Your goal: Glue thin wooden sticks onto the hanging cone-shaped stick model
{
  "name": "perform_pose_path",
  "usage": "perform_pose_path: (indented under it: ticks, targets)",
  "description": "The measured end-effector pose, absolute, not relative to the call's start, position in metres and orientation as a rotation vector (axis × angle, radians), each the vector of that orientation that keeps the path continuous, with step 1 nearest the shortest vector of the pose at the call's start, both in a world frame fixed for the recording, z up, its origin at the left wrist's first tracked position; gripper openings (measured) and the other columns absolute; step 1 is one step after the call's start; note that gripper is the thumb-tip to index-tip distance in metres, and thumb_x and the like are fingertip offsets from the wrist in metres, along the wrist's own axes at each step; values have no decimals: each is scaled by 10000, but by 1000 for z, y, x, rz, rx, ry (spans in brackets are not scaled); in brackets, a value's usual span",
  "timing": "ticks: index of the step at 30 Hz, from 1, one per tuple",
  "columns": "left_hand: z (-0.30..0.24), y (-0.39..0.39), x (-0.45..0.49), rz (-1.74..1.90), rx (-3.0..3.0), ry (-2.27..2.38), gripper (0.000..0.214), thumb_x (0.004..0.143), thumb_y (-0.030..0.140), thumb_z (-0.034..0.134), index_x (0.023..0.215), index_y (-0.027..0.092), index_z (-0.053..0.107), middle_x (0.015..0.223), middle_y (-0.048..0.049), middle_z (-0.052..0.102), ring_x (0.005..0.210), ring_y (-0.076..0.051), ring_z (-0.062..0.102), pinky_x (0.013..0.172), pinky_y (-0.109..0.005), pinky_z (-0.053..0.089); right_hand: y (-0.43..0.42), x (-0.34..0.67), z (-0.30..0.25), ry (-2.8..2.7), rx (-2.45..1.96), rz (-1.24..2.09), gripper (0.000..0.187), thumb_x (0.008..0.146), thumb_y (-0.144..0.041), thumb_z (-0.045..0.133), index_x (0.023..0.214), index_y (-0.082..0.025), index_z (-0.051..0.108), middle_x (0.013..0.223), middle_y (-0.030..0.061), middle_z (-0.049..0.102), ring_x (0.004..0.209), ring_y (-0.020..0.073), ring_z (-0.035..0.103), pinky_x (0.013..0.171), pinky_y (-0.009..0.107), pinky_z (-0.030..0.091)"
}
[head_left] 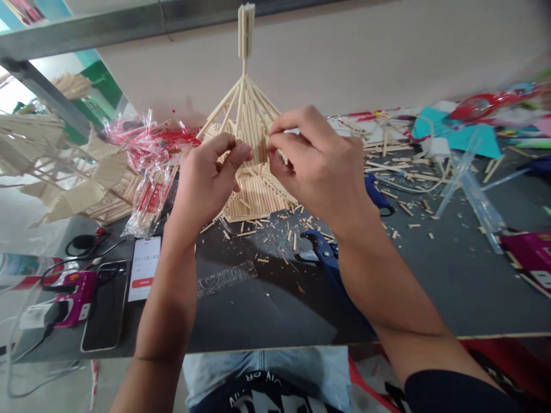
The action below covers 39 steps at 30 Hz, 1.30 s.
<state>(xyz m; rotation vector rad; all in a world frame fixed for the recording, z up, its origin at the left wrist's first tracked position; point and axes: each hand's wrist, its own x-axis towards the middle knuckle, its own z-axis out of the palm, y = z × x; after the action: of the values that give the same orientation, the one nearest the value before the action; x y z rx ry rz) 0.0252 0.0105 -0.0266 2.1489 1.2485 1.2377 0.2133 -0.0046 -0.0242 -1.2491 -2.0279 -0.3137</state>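
Together, the left hand [210, 175] and right hand [319, 166] curl nearly closed by the stick tower [249, 127], any hold unclear.

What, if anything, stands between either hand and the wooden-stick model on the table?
Nothing visible does: the fingers of the left hand and right hand are right at the wooden-stick model, though contact is hard to tell. The blue cutter lies on the table, nearer the person, not between them.
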Motion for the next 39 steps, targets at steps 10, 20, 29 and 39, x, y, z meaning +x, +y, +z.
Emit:
perform_pose_path:
  ticks: [10,20,29,39]
  targets:
    - [-27,12,25,1241,2122,1229,232,1001,324,558,799,210,564,782,9,686,519,-75,632,482,-211,458,2,216,-22,-1969,-1199,-212,252,1021,-282,435,1017,-256,686,1167,91,685,783,169,664,658,332,526]
    - [-25,11,26,1242,2114,1228,222,990,324,570,801,208,583,787,9,692,513,-72,623,505,-222,475,10,223,-31,-1814,-1201,-98,263,1029,-414,446,1020,-248,650,906,58,714,663,168,666,679,340,527]
    - [-27,12,25,1242,2096,1237,185,985,305,577,837,213,635,763,3,693,509,-71,614,475,-204,473,15,230,-31,-1834,-1183,-89,283,1024,-426,455,952,-253,667,962,64,743,670,162,655,650,325,539]
    - [-26,14,24,1226,2036,1200,194,972,294,588,806,200,623,785,-7,658,499,-61,624,442,-168,496,34,284,-32,-1827,-1381,-70,218,679,-60,717,813,-231,740,756,26,729,514,152,603,646,377,555]
